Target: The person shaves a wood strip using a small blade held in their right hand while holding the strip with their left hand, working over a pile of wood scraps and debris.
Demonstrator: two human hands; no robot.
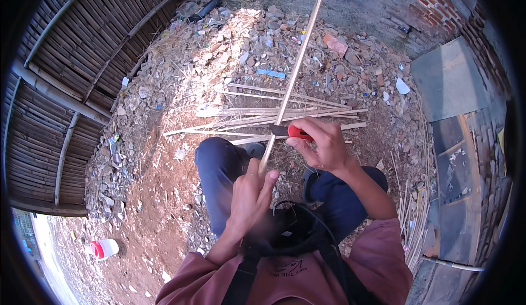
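The left hand [251, 191] is clenched around the near end of a long bamboo strip [293, 75] to steady it, while the right hand [323, 143], just beyond, is wrapped round a red-handled knife [291, 132] with its blade laid against the strip, above 1 pile of split bamboo slats [263, 118] on the ground.

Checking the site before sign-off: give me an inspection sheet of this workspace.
Surface: bare dirt ground, rubble beyond.
Job's things: long bamboo strip; red-handled knife, blade against it.
Clutter: split bamboo strips on the ground; red-capped white bottle; stone and litter heap.
Grippers: left hand grips the strip's lower end; right hand holds the knife.
Cables: black strap at the chest.
Surroundings: bamboo fence, brick wall.
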